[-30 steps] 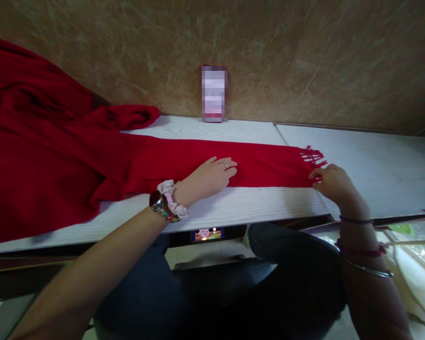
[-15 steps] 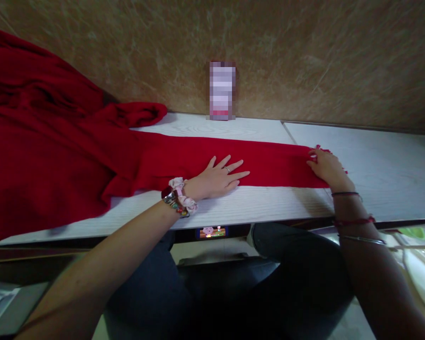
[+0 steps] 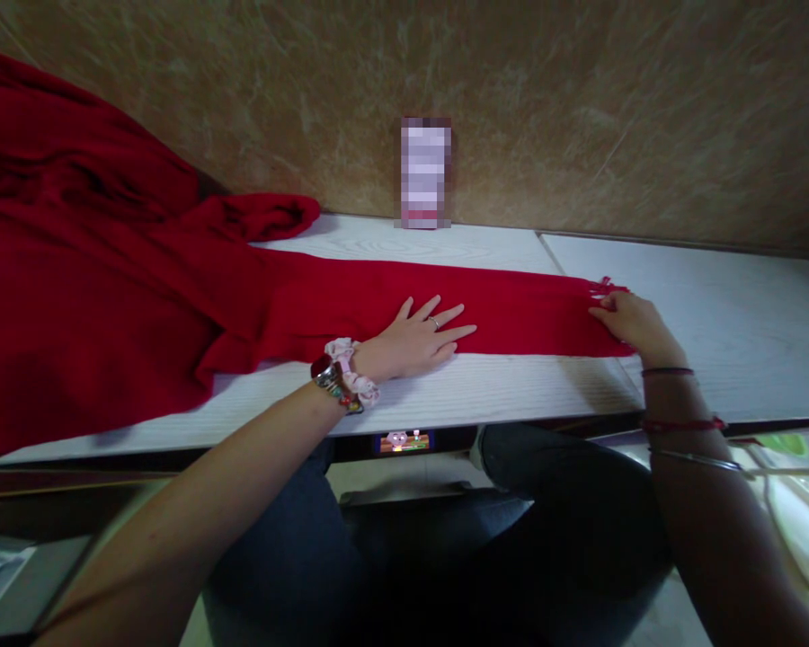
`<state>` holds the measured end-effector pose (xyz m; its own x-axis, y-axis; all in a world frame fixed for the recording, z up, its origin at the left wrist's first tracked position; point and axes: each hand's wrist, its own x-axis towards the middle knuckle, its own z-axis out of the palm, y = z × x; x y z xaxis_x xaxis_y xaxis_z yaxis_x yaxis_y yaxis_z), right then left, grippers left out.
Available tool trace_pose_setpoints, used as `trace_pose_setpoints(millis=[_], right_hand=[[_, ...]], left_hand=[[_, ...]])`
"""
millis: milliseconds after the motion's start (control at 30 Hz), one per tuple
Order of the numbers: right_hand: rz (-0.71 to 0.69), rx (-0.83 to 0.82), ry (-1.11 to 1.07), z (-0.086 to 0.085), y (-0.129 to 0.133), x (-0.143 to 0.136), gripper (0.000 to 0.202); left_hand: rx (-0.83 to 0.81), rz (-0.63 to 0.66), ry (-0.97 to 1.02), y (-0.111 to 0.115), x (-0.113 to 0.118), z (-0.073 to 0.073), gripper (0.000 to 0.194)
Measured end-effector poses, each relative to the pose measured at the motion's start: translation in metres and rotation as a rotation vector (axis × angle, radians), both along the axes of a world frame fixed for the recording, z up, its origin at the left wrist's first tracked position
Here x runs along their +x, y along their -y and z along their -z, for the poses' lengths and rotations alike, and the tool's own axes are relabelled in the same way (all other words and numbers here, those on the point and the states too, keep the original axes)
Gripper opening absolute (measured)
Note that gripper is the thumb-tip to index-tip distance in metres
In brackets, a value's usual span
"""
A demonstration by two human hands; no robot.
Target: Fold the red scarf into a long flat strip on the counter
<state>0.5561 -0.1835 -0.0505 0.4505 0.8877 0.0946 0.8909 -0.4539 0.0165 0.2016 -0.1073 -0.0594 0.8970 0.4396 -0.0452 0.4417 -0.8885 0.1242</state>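
A long red scarf [image 3: 526, 310] lies flat along the white board, its fringed end to the right and its bulk heaped in folds on the left. My left hand [image 3: 422, 337] rests palm down on the flat stretch with fingers spread, holding nothing. At the fringed end, my right hand [image 3: 637, 323] has its thumb and fingers drawn together on the scarf's fringe [image 3: 605, 286]. Part of the fringe is hidden under that hand.
A phone-shaped, pixelated object [image 3: 424, 175] leans against the brown marbled wall [image 3: 580, 108] behind the white board [image 3: 734, 332]. Below the board's front edge, a small lit screen [image 3: 404, 440] shows above my legs. A grey box [image 3: 47, 575] stands at lower left.
My right hand has shifted slightly to the right along the fringe, its fingers now closer together. My left hand stays spread on the scarf in the same place.
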Motion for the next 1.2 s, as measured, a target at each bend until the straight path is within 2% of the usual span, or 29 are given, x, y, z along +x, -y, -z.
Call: trace_pose_setpoints(millis=[100, 267, 500, 600, 667, 700, 767, 833, 967, 1067, 1133, 1200], right_hand=[[0.148, 0.027, 0.013, -0.005, 0.000, -0.014, 0.020], [0.145, 0.149, -0.052, -0.004, 0.003, -0.024, 0.022], [0.200, 0.137, -0.005, -0.001, 0.013, -0.013, 0.030], [0.227, 0.205, 0.015, -0.006, 0.019, -0.011, 0.033], [0.142, 0.270, 0.041, -0.010, 0.019, -0.011, 0.035], [0.048, 0.276, 0.050, -0.011, 0.017, -0.011, 0.035], [-0.175, 0.207, 0.050, -0.010, 0.011, -0.011, 0.032], [-0.304, 0.080, 0.058, -0.005, 0.004, -0.006, 0.029], [-0.256, -0.104, 0.141, 0.002, 0.005, 0.023, 0.027], [-0.177, -0.191, 0.193, -0.003, 0.016, 0.047, 0.029], [-0.144, -0.158, 0.231, -0.009, 0.021, 0.053, 0.027], [-0.169, -0.053, 0.234, -0.016, 0.019, 0.046, 0.026]], left_hand=[[0.000, 0.004, 0.004, 0.000, 0.000, -0.001, 0.048], [0.000, 0.002, 0.006, 0.000, -0.001, 0.001, 0.048], [0.016, 0.001, 0.018, 0.000, -0.001, 0.001, 0.048], [0.008, -0.002, 0.005, 0.001, -0.001, 0.000, 0.048], [0.003, -0.002, 0.002, 0.002, -0.001, -0.001, 0.048], [0.003, -0.002, 0.003, 0.002, -0.001, -0.001, 0.048], [0.001, -0.004, -0.001, 0.002, -0.001, -0.002, 0.048], [-0.006, -0.012, -0.008, 0.002, -0.001, -0.003, 0.048], [-0.022, -0.030, -0.025, 0.004, -0.001, -0.005, 0.048], [-0.041, -0.036, -0.045, 0.005, -0.002, -0.006, 0.048], [-0.063, -0.036, -0.071, 0.003, -0.001, -0.009, 0.048], [-0.106, -0.029, -0.103, -0.003, 0.002, -0.015, 0.047]])
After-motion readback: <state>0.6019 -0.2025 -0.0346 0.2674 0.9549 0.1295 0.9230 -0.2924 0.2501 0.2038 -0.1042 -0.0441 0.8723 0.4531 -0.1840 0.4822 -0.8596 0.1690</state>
